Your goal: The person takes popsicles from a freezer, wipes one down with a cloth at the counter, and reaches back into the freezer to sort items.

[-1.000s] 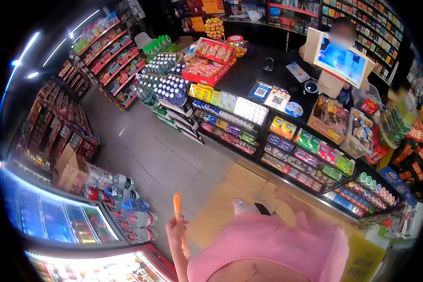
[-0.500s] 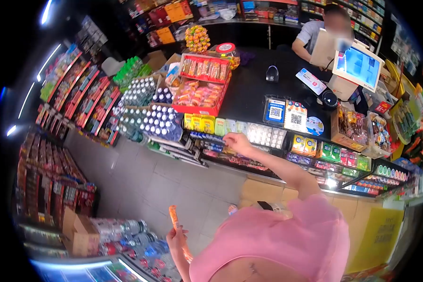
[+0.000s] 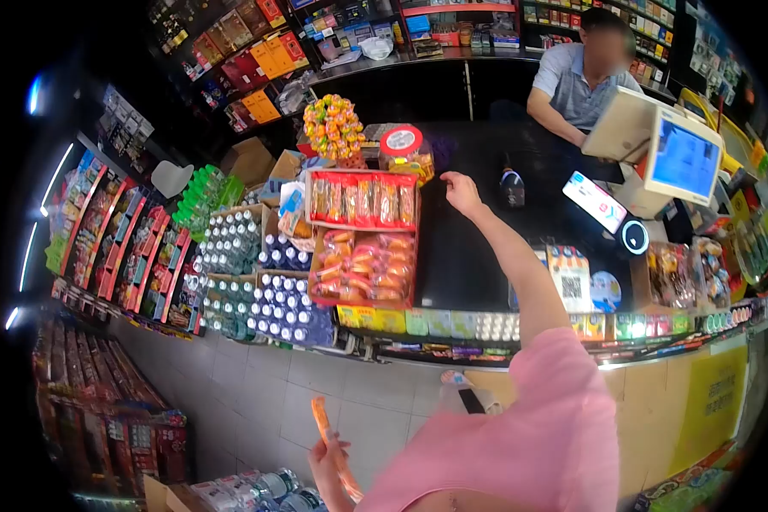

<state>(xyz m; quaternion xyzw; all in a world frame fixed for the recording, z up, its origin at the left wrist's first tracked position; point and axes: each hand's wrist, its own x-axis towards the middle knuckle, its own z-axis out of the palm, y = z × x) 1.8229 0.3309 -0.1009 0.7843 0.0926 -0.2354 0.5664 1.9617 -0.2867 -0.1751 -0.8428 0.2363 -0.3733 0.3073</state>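
Observation:
My left hand (image 3: 328, 456) is closed round a long orange packet (image 3: 321, 420), held low over the tiled floor. My right hand (image 3: 462, 192) reaches out over the black counter (image 3: 461, 256), its fingers curled and one pointing left; what they hold, if anything, is too small to tell. Left of it are a red-lidded jar (image 3: 403, 143), a lollipop stand (image 3: 333, 128) and a red box of packaged snacks (image 3: 363, 200). A black scanner (image 3: 512, 186) lies to its right.
A person (image 3: 584, 77) sits behind the counter beside a monitor (image 3: 684, 158). Crates of bottles (image 3: 286, 307) stand left of the counter. Shelves (image 3: 115, 247) line the far left, and water bottles (image 3: 260, 486) lie at the bottom. A QR code card (image 3: 572, 282) stands at the counter edge.
My right hand has come up from low by my body, past the counter's front rack, to over the counter top. The view has turned and moved nearer the counter. My left hand still holds the packet.

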